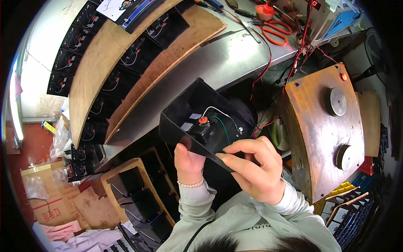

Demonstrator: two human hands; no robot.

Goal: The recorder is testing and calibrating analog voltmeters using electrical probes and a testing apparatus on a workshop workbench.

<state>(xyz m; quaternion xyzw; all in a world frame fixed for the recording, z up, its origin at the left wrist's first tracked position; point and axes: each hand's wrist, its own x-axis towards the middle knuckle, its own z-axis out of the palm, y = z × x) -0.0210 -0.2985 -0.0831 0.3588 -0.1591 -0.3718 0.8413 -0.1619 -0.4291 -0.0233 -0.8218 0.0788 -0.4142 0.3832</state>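
Both hands, left hand point(189, 161) and right hand point(252, 168), grasp the black plastic open-topped casing point(197, 113); its white and green wires point(218, 117) are already fitted, finished casings stacked far left.

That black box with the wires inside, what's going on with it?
A person holds the open black box tilted up over a metal workbench, left hand under its lower edge, right hand gripping its near side. Inside sit a red knob and white and green wires. More black boxes lie in rows between wooden boards. Orange scissors rest farther back.
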